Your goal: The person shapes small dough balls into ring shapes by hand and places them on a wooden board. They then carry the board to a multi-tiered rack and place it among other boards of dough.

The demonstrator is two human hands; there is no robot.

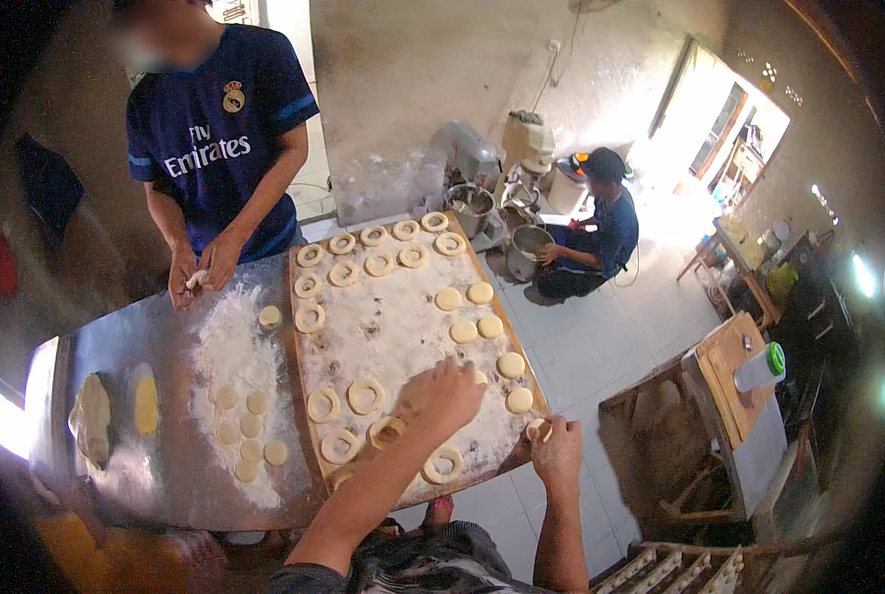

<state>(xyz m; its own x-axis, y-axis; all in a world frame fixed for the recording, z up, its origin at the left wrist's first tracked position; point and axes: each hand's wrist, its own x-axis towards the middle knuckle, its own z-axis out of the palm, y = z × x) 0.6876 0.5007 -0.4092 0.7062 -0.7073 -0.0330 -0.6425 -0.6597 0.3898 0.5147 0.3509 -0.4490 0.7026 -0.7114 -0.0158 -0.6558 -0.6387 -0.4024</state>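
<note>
My left hand (449, 392) reaches over the floured wooden board (363, 322), fingers bent and closed at a pale dough round (480, 378) that they partly hide. At the board's near right corner my right hand (558, 453) grips another dough round (540, 430) between thumb and fingers. More flat dough rounds (511, 365) lie along the right side of the board. Dough rings (365, 397) with open centres sit at its near left, under and around my left forearm. Further rings (378, 263) line the far end.
On the metal table (155, 366) lie scattered flour, several dough rounds (250, 426) and a large dough lump (92, 421). Across it a person (225, 129) works a small piece of dough. Another person (596, 233) crouches with a metal bowl (533, 243). A green-lidded jar (759, 368) stands at right.
</note>
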